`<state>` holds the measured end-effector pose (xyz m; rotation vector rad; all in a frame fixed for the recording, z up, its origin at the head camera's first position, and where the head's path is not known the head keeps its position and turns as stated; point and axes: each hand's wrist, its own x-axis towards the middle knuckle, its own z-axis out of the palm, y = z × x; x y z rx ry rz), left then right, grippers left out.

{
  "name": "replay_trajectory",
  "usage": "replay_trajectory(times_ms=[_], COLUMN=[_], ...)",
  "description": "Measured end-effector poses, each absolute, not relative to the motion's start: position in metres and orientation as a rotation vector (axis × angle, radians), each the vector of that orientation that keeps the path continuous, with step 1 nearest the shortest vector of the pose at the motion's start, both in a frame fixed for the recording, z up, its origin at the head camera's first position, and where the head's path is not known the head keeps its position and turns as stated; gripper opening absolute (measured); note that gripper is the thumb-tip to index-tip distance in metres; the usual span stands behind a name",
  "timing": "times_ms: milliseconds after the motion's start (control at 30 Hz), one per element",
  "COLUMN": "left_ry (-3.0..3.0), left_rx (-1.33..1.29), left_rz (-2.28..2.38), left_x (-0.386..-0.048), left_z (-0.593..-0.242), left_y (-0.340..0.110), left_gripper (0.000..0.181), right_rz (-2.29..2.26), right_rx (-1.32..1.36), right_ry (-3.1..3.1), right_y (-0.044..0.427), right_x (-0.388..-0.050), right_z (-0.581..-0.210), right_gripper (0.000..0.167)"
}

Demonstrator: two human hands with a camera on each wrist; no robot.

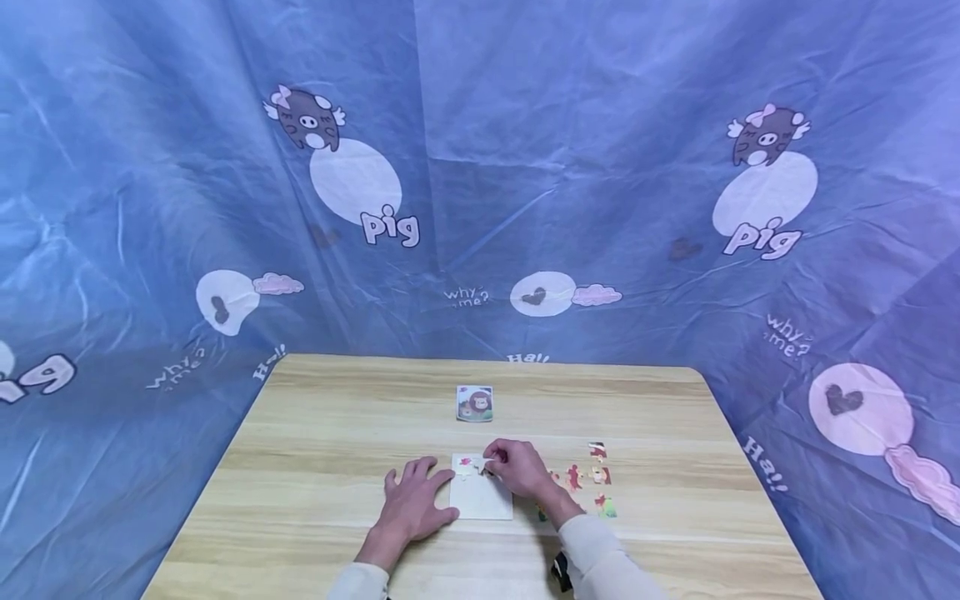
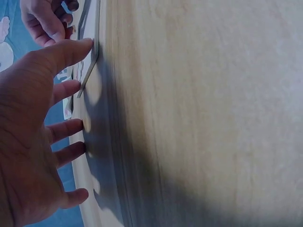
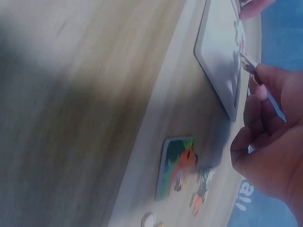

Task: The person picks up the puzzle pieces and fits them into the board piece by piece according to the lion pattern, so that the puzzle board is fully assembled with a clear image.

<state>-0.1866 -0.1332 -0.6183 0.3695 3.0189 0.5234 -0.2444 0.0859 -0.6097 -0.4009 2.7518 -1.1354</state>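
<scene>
A white puzzle board [image 1: 482,500] lies flat on the table, with a puzzle piece showing a pink patch [image 1: 465,462] in its far left corner. Thumb and fingertips of my right hand [image 1: 521,471] pinch another puzzle piece [image 3: 247,64] over the far part of the board; the right wrist view shows it tilted. Whether it touches the board I cannot tell. My left hand [image 1: 412,504] rests at the board's left side, fingers spread. In the left wrist view its thumb and index finger are at the board's edge.
Several loose puzzle pieces [image 1: 574,477] lie right of the board, some partly hidden by my right arm. Beyond the board is a lion picture card [image 1: 475,404]. A blue printed cloth [image 1: 480,208] surrounds the wooden table [image 1: 337,417].
</scene>
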Motion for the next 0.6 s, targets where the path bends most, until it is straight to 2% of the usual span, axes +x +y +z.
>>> replay_trajectory(times_ms=[600], left_ry=[3.049], left_rx=[0.396], left_rz=[0.508], left_x=[-0.1874], left_z=[-0.6222], left_y=[-0.1336], left_gripper=[0.061], right_rz=[-1.013], right_rx=[-0.407], right_ry=[2.824], right_y=[0.0788], right_x=[-0.2466], right_z=[-0.6158], right_gripper=[0.005])
